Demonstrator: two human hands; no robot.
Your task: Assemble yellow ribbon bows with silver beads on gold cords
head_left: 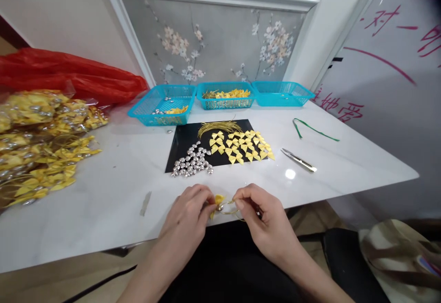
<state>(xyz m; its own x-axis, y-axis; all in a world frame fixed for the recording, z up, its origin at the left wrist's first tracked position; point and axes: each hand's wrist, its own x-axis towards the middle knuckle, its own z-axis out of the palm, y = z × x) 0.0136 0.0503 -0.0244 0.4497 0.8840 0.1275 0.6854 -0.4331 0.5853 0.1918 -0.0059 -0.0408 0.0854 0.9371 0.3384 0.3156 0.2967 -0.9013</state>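
Using the black mat [184, 140] on the worktop [113, 188] as reference. Both hands are working on the near side of the mat, by the worktop's front edge.

Left hand [189, 209]: fingers [207, 197] are pinching a yellow bow [219, 199], partly hidden by them. A silver bead [220, 207] is sitting against that bow.

Right hand [262, 206]: fingertips are pinching a gold cord [227, 213], which is looping across the gap between the hands to the bead.

On the mat: loose gold cords [217, 127] are lying along the far side, loose bows [237, 157] are filling the right half in rough rows, loose beads [193, 160] are piling up at the near left, some spilling off its near edge.

Beyond the mat, three blue baskets are standing in a row: left basket [138, 111] is holding beads and bows, middle basket [225, 104] bows and cords, right basket [282, 102] a few tiny bits.

Right of the mat: metal snips [299, 160] are lying near it, green ribbon [315, 130] farther back. Well left: bagged bows [37, 105] are heaping up before a red bag [69, 71].
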